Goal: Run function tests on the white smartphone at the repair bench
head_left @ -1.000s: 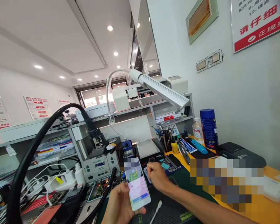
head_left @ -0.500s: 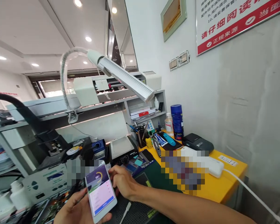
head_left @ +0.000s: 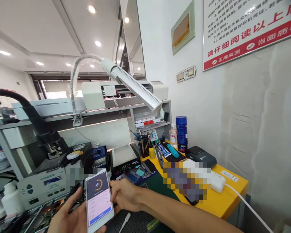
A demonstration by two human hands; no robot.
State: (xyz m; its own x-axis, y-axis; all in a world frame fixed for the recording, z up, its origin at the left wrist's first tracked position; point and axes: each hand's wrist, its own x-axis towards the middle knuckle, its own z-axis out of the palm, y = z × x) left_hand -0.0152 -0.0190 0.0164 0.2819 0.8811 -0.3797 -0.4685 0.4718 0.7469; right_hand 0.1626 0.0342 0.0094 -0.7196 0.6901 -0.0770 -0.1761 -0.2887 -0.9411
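Observation:
A white smartphone (head_left: 100, 202) is propped in my left hand (head_left: 70, 210), whose fingers wrap its underside while the thumb lies along the left side. Its lit screen shows a yellow ring around a number like 60, a pale list and a blue bar. My right hand (head_left: 126, 194) is closed at the phone's right edge with curled fingers touching it; the fingertips are partly hidden. Just below that hand, a white cable end (head_left: 127, 217) lies on the dark perforated mat, apart from the phone.
A grey control unit (head_left: 46, 186) and a tray of circuit boards (head_left: 47, 212) stand left. Behind are a flat heating plate (head_left: 124, 157) and a tool holder (head_left: 145, 144). Right, the yellow surface (head_left: 229, 191) bears a blue can (head_left: 181, 134) and white power strip (head_left: 217, 181). A lamp (head_left: 135, 85) hangs above.
The phone's number has risen from about 55 to about 60. My view has shifted slightly, and my right hand now rests closer against the phone's edge.

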